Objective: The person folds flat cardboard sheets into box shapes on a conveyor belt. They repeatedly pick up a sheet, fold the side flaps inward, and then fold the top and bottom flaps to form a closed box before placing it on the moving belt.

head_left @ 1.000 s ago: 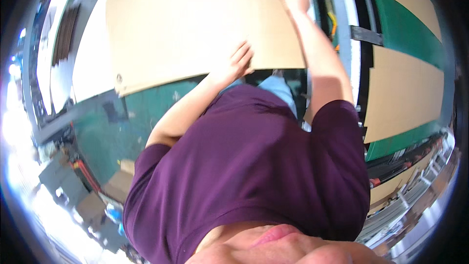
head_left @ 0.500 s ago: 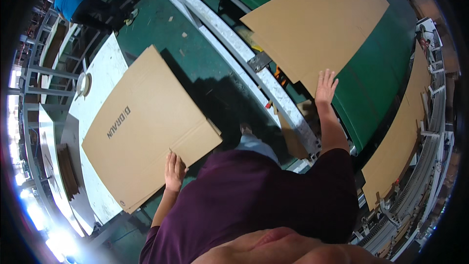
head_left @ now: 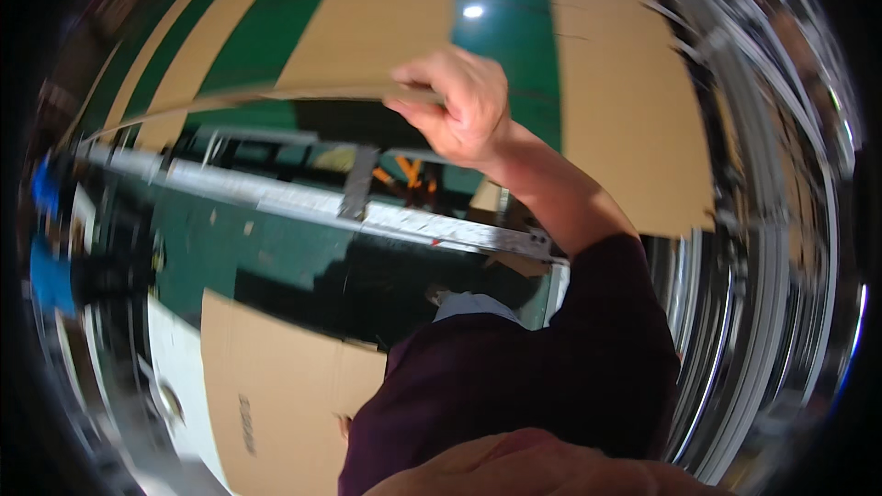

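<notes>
My right hand (head_left: 459,106) is raised above the side of a green conveyor belt (head_left: 503,37). Its thumb and fingers are closed on the edge of a flat cardboard sheet (head_left: 294,92), which is seen almost edge-on and stretches far to the left, a little blurred. At the lower left, a stack of flat cardboard (head_left: 294,386) with dark print lies on a white table (head_left: 175,335). Only a small bit of my left hand (head_left: 344,426) shows at the stack's near edge; my torso hides the rest, so its fingers cannot be read.
More cardboard sheets (head_left: 372,23) lie spaced along the belt, with another sheet (head_left: 625,101) to the right. A pale metal rail (head_left: 266,191) borders the belt. Roller tracks (head_left: 763,285) run down the right. A person in blue (head_left: 50,276) stands at far left. A tape roll (head_left: 168,400) sits on the table.
My right hand, earlier flat on a sheet on the belt, now grips a sheet's edge and has lifted it. The view has turned right, and my left hand is mostly hidden.
</notes>
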A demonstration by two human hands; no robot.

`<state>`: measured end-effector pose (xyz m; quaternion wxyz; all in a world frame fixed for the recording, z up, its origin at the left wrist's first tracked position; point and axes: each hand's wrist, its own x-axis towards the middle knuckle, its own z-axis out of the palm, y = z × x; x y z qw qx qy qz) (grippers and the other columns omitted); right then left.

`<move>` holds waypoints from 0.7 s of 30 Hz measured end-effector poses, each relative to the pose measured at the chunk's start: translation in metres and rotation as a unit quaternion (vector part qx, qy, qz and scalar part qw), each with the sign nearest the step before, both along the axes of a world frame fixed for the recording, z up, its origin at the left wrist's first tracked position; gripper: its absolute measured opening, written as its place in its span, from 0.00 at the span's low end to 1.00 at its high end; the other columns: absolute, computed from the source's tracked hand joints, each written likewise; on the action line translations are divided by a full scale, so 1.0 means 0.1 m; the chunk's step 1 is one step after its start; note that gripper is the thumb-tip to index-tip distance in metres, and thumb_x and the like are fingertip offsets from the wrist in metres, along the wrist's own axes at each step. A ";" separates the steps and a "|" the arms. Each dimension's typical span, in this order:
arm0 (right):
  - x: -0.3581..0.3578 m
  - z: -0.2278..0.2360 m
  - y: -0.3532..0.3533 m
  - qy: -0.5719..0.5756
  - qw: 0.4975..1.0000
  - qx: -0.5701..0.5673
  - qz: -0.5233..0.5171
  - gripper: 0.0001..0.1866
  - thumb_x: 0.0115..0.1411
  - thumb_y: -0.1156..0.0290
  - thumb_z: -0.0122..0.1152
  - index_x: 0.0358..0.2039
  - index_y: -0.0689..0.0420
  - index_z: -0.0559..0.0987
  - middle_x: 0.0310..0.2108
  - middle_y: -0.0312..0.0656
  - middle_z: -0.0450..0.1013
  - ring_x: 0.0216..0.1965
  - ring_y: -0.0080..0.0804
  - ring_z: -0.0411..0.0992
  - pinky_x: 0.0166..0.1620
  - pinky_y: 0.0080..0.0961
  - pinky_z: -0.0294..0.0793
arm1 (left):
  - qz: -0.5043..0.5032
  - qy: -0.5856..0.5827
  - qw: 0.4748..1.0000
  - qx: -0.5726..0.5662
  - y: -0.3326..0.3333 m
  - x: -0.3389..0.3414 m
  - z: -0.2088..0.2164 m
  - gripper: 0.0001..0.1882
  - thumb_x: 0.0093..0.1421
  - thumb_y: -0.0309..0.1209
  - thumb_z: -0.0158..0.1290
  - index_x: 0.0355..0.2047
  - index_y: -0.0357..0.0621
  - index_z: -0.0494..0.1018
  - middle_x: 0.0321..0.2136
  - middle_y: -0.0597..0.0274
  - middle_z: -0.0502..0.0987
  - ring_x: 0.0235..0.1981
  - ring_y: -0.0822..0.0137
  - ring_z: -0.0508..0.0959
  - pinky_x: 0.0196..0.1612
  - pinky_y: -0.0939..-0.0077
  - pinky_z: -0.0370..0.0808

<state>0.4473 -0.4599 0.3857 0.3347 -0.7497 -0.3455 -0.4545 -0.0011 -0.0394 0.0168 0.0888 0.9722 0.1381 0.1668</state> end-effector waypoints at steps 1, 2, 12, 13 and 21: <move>0.01 0.23 -0.02 -0.060 0.995 0.076 -0.034 0.15 0.49 0.67 0.70 0.30 0.58 0.73 0.20 0.45 0.71 0.22 0.44 0.72 0.24 0.32 0.69 | -0.021 0.007 0.999 0.041 -0.11 0.19 0.18 0.11 0.55 0.21 0.54 0.39 0.36 0.72 0.41 0.44 0.73 0.43 0.48 0.76 0.45 0.59 0.76; 0.13 0.47 -0.03 -0.082 0.984 0.154 -0.032 0.15 0.50 0.67 0.68 0.27 0.60 0.71 0.19 0.48 0.70 0.21 0.47 0.71 0.22 0.34 0.67 | -0.028 0.009 0.999 0.037 -0.13 0.31 0.19 0.11 0.55 0.21 0.54 0.40 0.36 0.72 0.41 0.44 0.73 0.43 0.48 0.75 0.45 0.59 0.76; 1.32 -1.91 -0.34 0.418 0.830 0.194 -0.314 0.48 0.34 0.58 0.78 0.55 0.54 0.64 0.53 0.50 0.65 0.57 0.50 0.61 0.57 0.44 0.63 | -0.138 0.033 0.990 0.025 -0.14 1.09 0.26 0.13 0.55 0.23 0.55 0.41 0.36 0.71 0.43 0.45 0.72 0.46 0.48 0.74 0.47 0.58 0.75; 0.95 -2.22 -0.15 0.539 0.780 0.172 -0.266 0.56 0.33 0.54 0.79 0.61 0.54 0.59 0.59 0.51 0.60 0.62 0.50 0.56 0.61 0.44 0.58 | -0.125 0.038 0.991 0.026 -0.15 1.04 0.28 0.13 0.54 0.23 0.55 0.42 0.36 0.71 0.44 0.45 0.72 0.46 0.48 0.73 0.47 0.58 0.75; 0.38 -3.49 0.78 0.756 0.620 0.170 -0.124 0.27 0.50 0.56 0.64 0.47 0.61 0.76 0.44 0.55 0.74 0.48 0.48 0.72 0.49 0.38 0.71 | -0.128 0.053 0.990 0.035 -0.11 1.05 0.38 0.15 0.54 0.24 0.55 0.43 0.36 0.70 0.45 0.45 0.71 0.48 0.47 0.72 0.49 0.58 0.73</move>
